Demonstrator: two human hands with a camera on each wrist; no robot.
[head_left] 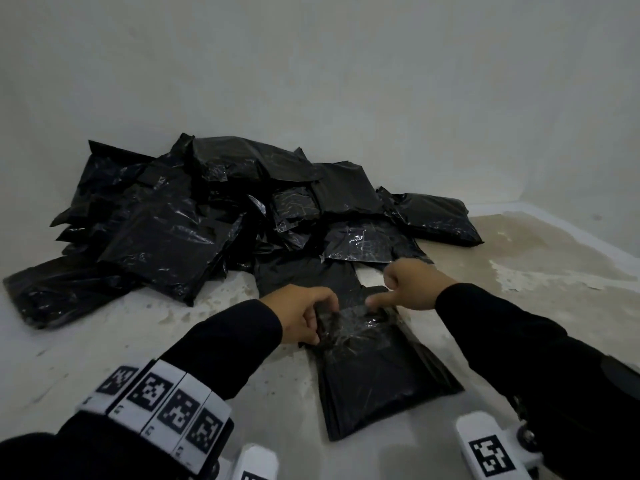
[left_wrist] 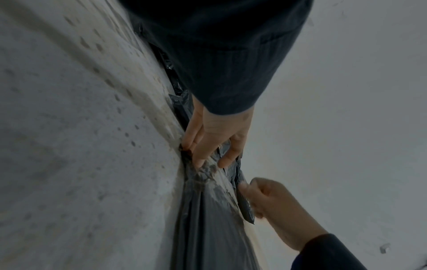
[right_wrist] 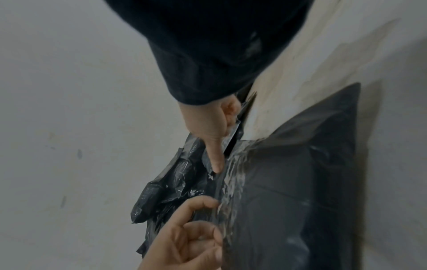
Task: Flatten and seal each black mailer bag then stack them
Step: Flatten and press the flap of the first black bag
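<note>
Pressing unlabelled mailer bag (head_left: pixel 374 372) flap

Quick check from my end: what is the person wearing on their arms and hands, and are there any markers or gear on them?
Both arms wear long dark, near-black sleeves ending at the wrist; the left hand and right hand are bare, with no gloves. The left forearm carries a white band of square black-and-white coded tags. A white mount with a similar tag sits near the right arm, and another white piece shows at the bottom edge.

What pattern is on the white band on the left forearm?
Black-and-white square markers on the white forearm band, clearest in the head view.
</note>
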